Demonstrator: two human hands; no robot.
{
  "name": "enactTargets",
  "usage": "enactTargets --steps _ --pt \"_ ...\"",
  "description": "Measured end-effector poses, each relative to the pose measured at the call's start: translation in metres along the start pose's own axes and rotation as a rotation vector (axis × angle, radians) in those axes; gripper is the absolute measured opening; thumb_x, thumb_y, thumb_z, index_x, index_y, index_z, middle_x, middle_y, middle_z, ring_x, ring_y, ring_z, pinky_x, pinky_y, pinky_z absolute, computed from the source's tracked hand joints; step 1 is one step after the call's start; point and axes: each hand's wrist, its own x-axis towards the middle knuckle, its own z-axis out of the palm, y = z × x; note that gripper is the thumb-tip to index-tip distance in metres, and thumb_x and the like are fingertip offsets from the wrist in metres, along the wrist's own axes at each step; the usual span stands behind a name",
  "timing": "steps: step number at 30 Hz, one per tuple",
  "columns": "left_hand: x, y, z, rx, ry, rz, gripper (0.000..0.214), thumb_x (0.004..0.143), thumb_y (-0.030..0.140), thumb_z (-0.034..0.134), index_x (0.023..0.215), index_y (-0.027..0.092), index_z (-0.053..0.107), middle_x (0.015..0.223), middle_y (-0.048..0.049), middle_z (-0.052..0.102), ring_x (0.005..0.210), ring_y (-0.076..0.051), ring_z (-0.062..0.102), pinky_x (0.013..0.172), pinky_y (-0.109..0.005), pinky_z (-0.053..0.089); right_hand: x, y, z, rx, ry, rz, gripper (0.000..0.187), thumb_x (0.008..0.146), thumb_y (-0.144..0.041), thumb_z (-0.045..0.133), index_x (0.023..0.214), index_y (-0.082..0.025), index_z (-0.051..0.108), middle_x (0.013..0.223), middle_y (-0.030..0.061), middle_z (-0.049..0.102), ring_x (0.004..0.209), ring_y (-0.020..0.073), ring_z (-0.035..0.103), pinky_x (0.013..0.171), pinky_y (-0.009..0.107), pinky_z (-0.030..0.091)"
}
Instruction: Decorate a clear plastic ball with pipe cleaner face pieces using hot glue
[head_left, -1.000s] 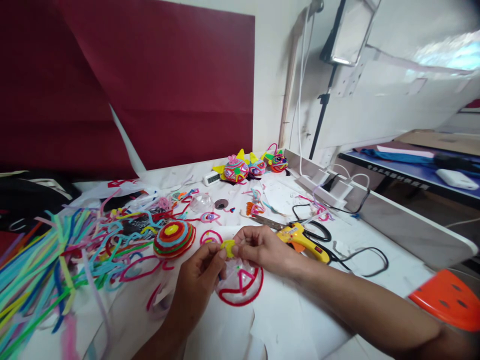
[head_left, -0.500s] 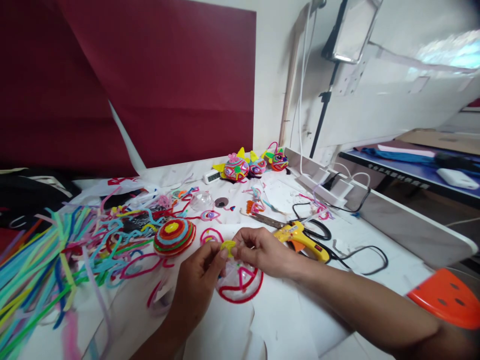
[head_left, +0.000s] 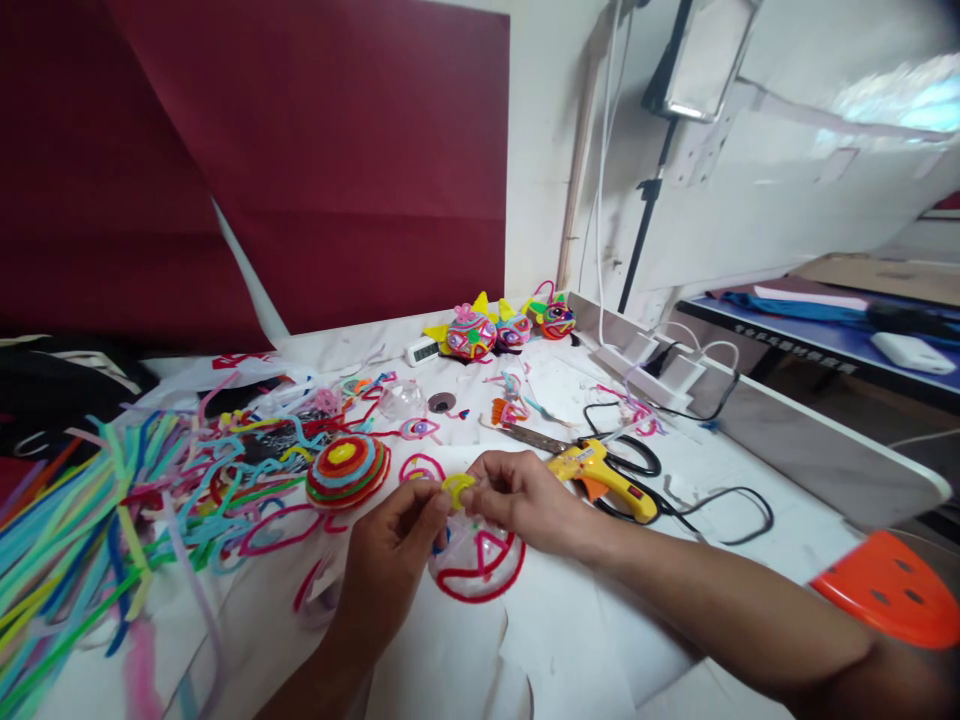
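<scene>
Between the fingertips of both hands is a small yellow pipe-cleaner coil (head_left: 456, 489). My left hand (head_left: 401, 550) pinches its left side, and my right hand (head_left: 517, 500) pinches its right side. Just below them on the white paper lies a clear plastic dome (head_left: 484, 572) edged in dark pink pipe cleaner, with a pink triangle on it; my hands hide its upper part. Left of my left hand sits a dome wound in red, orange, blue and green pipe cleaner (head_left: 349, 472). A pink ring-shaped piece (head_left: 420, 468) shows just behind my fingers.
Loose pipe cleaners (head_left: 82, 540) heap on the left. Scissors (head_left: 540, 438) and a yellow glue gun (head_left: 604, 475) with a black cord lie right of my hands. Finished pipe-cleaner fish (head_left: 472, 335) stand at the back near a power strip (head_left: 660, 370). An orange stool (head_left: 889, 588) is at right.
The yellow coil has turned slightly between my fingertips, now showing more of a ring shape. Both hands stay in almost the same place; the view has shifted a little.
</scene>
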Motion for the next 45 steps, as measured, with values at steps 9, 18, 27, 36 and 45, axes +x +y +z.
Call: enactTargets --steps 9,18,27,36,45 --pt "-0.001 0.001 0.0 0.067 0.012 0.039 0.025 0.085 0.042 0.058 0.076 0.019 0.059 0.054 0.0037 0.053 0.044 -0.009 0.043 0.043 -0.02 0.032 0.001 -0.002 0.002 0.079 0.003 0.037 0.028 0.073 -0.041 0.07 0.076 -0.016 0.058 0.066 -0.0011 0.059 0.052 0.0082 0.042 0.049 0.021 0.031" --pt "-0.004 0.012 -0.003 0.341 0.038 0.224 0.026 0.088 0.038 0.054 0.07 0.02 0.059 0.055 0.0041 0.056 0.049 -0.011 0.051 0.049 -0.021 0.039 -0.006 -0.005 -0.003 -0.304 0.003 -0.1 0.016 0.083 -0.026 0.06 0.072 -0.015 0.058 0.059 -0.0044 0.048 0.055 0.0083 0.038 0.05 0.021 0.029" --pt "-0.002 0.006 -0.003 0.322 -0.027 0.216 0.025 0.09 0.037 0.051 0.074 0.019 0.059 0.06 0.003 0.055 0.055 -0.012 0.05 0.053 -0.023 0.039 -0.007 -0.006 0.0 -0.397 0.03 -0.109 0.01 0.08 -0.017 0.06 0.071 -0.015 0.058 0.058 -0.0052 0.049 0.053 0.0074 0.039 0.048 0.02 0.028" --pt "-0.001 0.001 0.0 0.126 -0.056 0.077 0.028 0.087 0.043 0.054 0.073 0.018 0.056 0.055 0.0043 0.052 0.049 -0.01 0.043 0.047 -0.021 0.035 0.004 -0.001 0.003 0.152 0.029 0.048 0.037 0.066 -0.045 0.077 0.069 -0.015 0.058 0.061 -0.0023 0.057 0.049 0.0068 0.039 0.047 0.022 0.029" --pt "0.0 0.003 -0.002 0.159 -0.041 0.092 0.026 0.085 0.041 0.056 0.071 0.018 0.058 0.055 0.0038 0.052 0.049 -0.01 0.044 0.046 -0.021 0.036 0.001 0.003 0.0 -0.009 0.057 -0.037 0.038 0.071 -0.047 0.077 0.074 -0.014 0.06 0.058 -0.0064 0.046 0.054 0.0073 0.037 0.05 0.022 0.028"
